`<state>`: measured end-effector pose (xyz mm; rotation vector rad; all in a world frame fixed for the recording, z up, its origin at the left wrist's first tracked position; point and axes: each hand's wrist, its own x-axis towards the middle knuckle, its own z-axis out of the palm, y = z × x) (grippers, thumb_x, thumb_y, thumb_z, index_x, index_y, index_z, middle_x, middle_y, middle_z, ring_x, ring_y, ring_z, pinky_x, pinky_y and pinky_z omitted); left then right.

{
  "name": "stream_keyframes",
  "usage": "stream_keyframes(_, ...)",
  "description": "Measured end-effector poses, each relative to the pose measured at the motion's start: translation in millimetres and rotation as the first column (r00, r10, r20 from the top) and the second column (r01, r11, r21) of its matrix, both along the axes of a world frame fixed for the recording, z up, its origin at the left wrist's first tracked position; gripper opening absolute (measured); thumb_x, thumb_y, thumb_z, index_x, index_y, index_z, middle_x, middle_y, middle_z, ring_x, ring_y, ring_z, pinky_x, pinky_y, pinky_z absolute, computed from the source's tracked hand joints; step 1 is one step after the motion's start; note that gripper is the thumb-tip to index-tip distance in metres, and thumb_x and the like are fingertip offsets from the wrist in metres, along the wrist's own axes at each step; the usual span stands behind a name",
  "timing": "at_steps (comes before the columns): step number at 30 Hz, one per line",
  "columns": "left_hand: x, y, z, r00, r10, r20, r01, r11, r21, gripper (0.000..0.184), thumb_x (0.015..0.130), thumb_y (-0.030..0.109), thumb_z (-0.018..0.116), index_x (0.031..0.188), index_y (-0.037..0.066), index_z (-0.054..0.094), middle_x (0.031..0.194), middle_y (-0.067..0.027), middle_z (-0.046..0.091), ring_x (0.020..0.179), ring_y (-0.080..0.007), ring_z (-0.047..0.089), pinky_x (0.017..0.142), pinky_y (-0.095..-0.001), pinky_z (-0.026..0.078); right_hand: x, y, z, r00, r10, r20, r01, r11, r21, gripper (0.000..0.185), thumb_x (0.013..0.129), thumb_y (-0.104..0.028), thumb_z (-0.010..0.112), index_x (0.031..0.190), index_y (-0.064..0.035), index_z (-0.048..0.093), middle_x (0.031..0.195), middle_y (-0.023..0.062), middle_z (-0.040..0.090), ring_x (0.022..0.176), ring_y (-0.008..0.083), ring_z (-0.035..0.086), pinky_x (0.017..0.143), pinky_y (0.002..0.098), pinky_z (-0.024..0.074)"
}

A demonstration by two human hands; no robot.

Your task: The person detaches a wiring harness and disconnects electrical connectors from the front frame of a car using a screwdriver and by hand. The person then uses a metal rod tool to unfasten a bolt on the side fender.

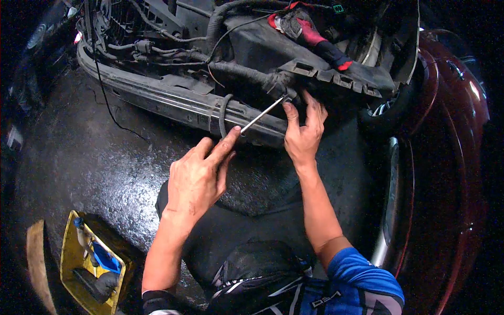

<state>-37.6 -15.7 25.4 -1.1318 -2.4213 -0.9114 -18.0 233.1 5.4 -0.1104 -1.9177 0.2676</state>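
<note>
My left hand is closed around the handle end of a screwdriver, with the index finger stretched along it. The thin metal shaft slants up to the right. Its tip meets a dark fitting at the end of a thick taped wiring harness. Beside that tip, my right hand has its thumb and fingers bent around the fitting's lower right side. Part of its grip is hidden in shadow. Just below the harness runs the car's long bumper beam.
A red and grey work glove lies on the black plastic housing. A loose black cable hangs to the floor at left. A yellow container with tools stands lower left, near a wooden strip. Dark red bodywork lies right.
</note>
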Motion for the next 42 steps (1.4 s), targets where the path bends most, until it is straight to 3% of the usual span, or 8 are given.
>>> stream_keyframes(9, -5, -10, 33, 0.995, -0.038, -0.097, 0.015, 0.973, -0.229, 0.065, 0.08, 0.007, 0.066, 0.141, 0.022, 0.052, 0.085, -0.008, 0.055, 0.071, -0.0283, 0.065, 0.06, -0.042, 0.055, 2, -2, 3, 1.0, 0.004, 0.031, -0.002, 0.998, -0.06, 0.038, 0.091, -0.025, 0.069, 0.114, 0.0055, 0.062, 0.108, 0.021, 0.067, 0.098, 0.0378, 0.061, 0.099, 0.0483, 0.0378)
stream_keyframes(15, -6, -14, 42, 0.998, -0.057, -0.034, 0.048, 0.975, -0.216, 0.082, 0.07, 0.002, 0.068, 0.145, 0.028, 0.048, 0.083, -0.011, 0.052, 0.072, -0.0354, 0.062, 0.064, -0.0477, 0.052, 2, -3, 4, 1.0, 0.028, 0.01, -0.027, 0.997, -0.072, 0.039, 0.091, -0.026, 0.069, 0.114, 0.0056, 0.063, 0.108, 0.0208, 0.067, 0.097, 0.0385, 0.061, 0.1, 0.0485, 0.0377)
stream_keyframes(21, -11, -13, 42, 0.998, -0.062, 0.0, 0.061, 0.971, -0.231, 0.083, 0.07, 0.002, 0.068, 0.146, 0.028, 0.047, 0.084, -0.0113, 0.053, 0.07, -0.0365, 0.062, 0.063, -0.048, 0.052, 4, -4, 5, 0.999, 0.028, 0.019, -0.026, 0.995, -0.091, 0.038, 0.09, -0.024, 0.07, 0.112, 0.0056, 0.064, 0.105, 0.0203, 0.068, 0.097, 0.0364, 0.062, 0.099, 0.0464, 0.0385)
stream_keyframes(26, -6, -13, 50, 0.997, -0.058, -0.043, 0.043, 0.957, -0.288, 0.065, 0.078, 0.007, 0.064, 0.141, 0.021, 0.052, 0.085, -0.01, 0.057, 0.072, -0.031, 0.067, 0.062, -0.0436, 0.055, 2, -2, 3, 0.999, 0.032, 0.01, -0.031, 0.995, -0.093, 0.039, 0.089, -0.024, 0.071, 0.114, 0.0048, 0.063, 0.104, 0.0199, 0.067, 0.095, 0.0355, 0.061, 0.096, 0.0444, 0.0397)
stream_keyframes(32, -6, -11, 45, 0.997, -0.056, -0.055, 0.04, 0.967, -0.252, 0.063, 0.081, 0.009, 0.064, 0.142, 0.022, 0.051, 0.083, -0.0099, 0.056, 0.071, -0.0309, 0.067, 0.061, -0.0438, 0.055, 3, -15, 4, 0.986, -0.005, -0.166, -0.006, 0.998, -0.065, 0.038, 0.085, -0.014, 0.075, 0.116, 0.002, 0.061, 0.105, 0.0173, 0.063, 0.101, 0.0365, 0.057, 0.093, 0.0443, 0.0421)
stream_keyframes(34, -5, -11, 46, 0.997, -0.047, -0.059, 0.031, 0.968, -0.25, 0.061, 0.083, 0.01, 0.064, 0.142, 0.022, 0.051, 0.083, -0.0099, 0.056, 0.071, -0.0309, 0.067, 0.06, -0.044, 0.055, 16, -26, 3, 0.991, -0.037, -0.13, 0.038, 0.999, 0.006, 0.034, 0.084, -0.01, 0.075, 0.113, -0.0009, 0.062, 0.104, 0.0155, 0.063, 0.099, 0.0347, 0.056, 0.09, 0.0445, 0.0434)
stream_keyframes(40, -3, -10, 45, 0.999, -0.023, -0.047, 0.011, 0.967, -0.253, 0.061, 0.084, 0.009, 0.063, 0.142, 0.024, 0.051, 0.085, -0.0108, 0.057, 0.07, -0.0336, 0.065, 0.061, -0.0456, 0.054, 8, -46, 4, 0.999, 0.038, 0.025, -0.023, 0.887, -0.461, 0.026, 0.087, -0.015, 0.074, 0.104, 0.0, 0.062, 0.089, 0.0159, 0.065, 0.078, 0.0312, 0.063, 0.071, 0.0403, 0.0499)
stream_keyframes(42, -3, -10, 45, 0.999, -0.027, -0.023, 0.021, 0.975, -0.222, 0.073, 0.076, 0.002, 0.064, 0.143, 0.027, 0.051, 0.086, -0.0122, 0.058, 0.07, -0.0367, 0.063, 0.063, -0.0472, 0.053, 5, -43, 4, 0.999, 0.007, 0.044, 0.011, 0.912, -0.409, 0.026, 0.088, -0.021, 0.074, 0.099, -0.0015, 0.061, 0.082, 0.0156, 0.066, 0.071, 0.0336, 0.065, 0.066, 0.0423, 0.0513)
